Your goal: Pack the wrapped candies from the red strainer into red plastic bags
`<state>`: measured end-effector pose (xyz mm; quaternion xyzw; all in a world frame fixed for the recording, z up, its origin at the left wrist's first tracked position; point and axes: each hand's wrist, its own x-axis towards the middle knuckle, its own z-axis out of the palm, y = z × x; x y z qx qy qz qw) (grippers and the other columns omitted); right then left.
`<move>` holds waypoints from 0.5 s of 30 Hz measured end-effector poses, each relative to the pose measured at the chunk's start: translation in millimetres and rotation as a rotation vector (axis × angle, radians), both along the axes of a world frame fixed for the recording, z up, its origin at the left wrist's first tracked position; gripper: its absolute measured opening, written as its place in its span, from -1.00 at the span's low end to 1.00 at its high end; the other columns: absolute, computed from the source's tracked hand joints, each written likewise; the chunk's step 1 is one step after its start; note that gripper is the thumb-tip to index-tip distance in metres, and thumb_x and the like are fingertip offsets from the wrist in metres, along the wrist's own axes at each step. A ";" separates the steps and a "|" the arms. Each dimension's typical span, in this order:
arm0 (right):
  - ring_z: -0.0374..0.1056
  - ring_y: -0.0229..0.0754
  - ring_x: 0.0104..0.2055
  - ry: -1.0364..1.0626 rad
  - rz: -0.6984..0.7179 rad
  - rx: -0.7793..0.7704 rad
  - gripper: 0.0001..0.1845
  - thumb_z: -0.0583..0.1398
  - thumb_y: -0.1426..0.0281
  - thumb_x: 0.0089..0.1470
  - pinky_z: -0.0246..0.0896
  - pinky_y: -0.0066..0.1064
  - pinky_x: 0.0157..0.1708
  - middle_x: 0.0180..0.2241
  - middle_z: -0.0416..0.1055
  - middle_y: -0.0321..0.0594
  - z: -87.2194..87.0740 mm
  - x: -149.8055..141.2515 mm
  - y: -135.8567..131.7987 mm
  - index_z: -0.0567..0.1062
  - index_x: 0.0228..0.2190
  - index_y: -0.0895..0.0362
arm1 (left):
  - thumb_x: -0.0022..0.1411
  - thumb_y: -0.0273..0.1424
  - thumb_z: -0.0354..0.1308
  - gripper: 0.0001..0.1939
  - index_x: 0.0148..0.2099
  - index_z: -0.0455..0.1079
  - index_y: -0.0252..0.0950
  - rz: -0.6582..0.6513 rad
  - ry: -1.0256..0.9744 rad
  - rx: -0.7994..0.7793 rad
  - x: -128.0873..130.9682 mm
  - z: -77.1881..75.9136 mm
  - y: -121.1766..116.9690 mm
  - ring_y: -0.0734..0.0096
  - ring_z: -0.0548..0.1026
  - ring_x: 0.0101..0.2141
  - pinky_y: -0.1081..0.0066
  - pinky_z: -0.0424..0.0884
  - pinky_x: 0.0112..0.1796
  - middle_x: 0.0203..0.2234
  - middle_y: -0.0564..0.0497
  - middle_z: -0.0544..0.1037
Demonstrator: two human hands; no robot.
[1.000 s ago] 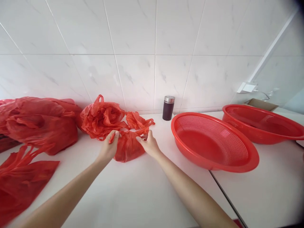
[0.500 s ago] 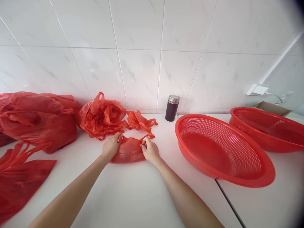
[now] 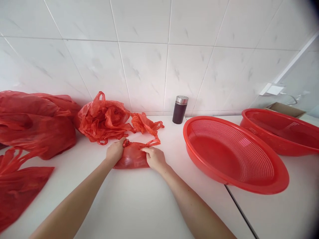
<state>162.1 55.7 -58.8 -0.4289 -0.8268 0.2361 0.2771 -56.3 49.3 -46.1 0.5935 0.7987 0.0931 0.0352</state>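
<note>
A filled red plastic bag (image 3: 134, 156) lies on the white table between my hands; what it contains does not show clearly. My left hand (image 3: 116, 151) is closed on the bag's gathered top at its left end. At the right end, my right hand (image 3: 154, 156) grips the plastic between thumb and fingers, and a handle of the bag trails beyond it. Just behind are a crumpled pile of red plastic bags (image 3: 104, 118) and a smaller crumpled bag (image 3: 144, 123).
Large stuffed red bags (image 3: 37, 129) and another red bag (image 3: 22, 189) occupy the left side. A dark flask (image 3: 179, 110) with a silver lid stands near the tiled wall. On the right sit a red perforated basket (image 3: 214, 156), a second basket (image 3: 274, 142) and a cardboard box (image 3: 286, 109).
My right hand has shifted slightly left along the bag, and its fingers now lie over the plastic instead of pinching the handle upward. The view has tilted down a little.
</note>
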 end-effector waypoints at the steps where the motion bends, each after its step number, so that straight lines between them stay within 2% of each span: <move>1: 0.43 -0.16 -0.11 -0.013 0.002 0.003 -0.56 0.04 0.54 0.09 0.25 -0.35 -0.13 -0.11 0.52 -0.35 0.2 -0.4 0.0 0.55 -0.12 -0.09 | 0.34 -0.19 0.02 -0.64 0.05 0.34 -0.30 0.000 -0.002 -0.002 0.3 -0.4 -0.1 0.33 0.50 -0.28 0.20 0.45 -0.21 -0.22 -0.06 0.51; 6: 0.44 -0.14 -0.16 -0.043 -0.011 0.025 -0.58 0.04 0.54 0.10 0.24 -0.32 -0.16 -0.16 0.54 -0.32 -1.1 -2.9 -0.1 0.56 -0.16 -0.08 | 0.33 -0.19 0.03 -0.67 -0.01 0.37 -0.30 0.001 -0.036 0.001 1.5 -0.8 -0.6 0.33 0.49 -0.27 0.20 0.44 -0.20 -0.23 -0.05 0.51; 10: 0.43 -0.15 -0.19 -0.020 -0.022 0.055 -0.64 0.07 0.50 0.09 0.23 -0.34 -0.15 -0.20 0.54 -0.30 -3.1 -1.8 -2.6 0.57 -0.20 -0.05 | 0.33 -0.14 -0.01 -0.61 0.01 0.36 -0.31 0.028 -0.112 0.040 3.6 6.0 1.1 0.30 0.49 -0.25 0.18 0.42 -0.18 -0.21 -0.07 0.51; 13: 0.40 -0.18 -0.22 0.014 -0.049 0.078 -0.70 0.08 0.45 0.12 0.23 -0.37 -0.17 -0.25 0.51 -0.26 -2.8 -0.3 -5.6 0.56 -0.21 -0.02 | 0.38 -0.12 -0.16 -0.59 -0.05 0.36 -0.30 -0.003 -0.181 0.099 12.6 14.5 0.1 0.30 0.50 -0.23 0.22 0.39 -0.18 -0.21 -0.08 0.52; 15: 0.36 -0.16 -0.17 0.040 -0.081 0.098 -0.74 0.08 0.35 0.17 0.23 -0.37 -0.15 -0.23 0.45 -0.18 -2.6 -0.3 -7.2 0.56 -0.22 0.02 | 0.40 -0.13 -0.29 -0.55 -0.13 0.34 -0.25 -0.047 -0.211 0.130 23.0 17.5 -2.9 0.29 0.50 -0.23 0.29 0.37 -0.21 -0.24 -0.07 0.54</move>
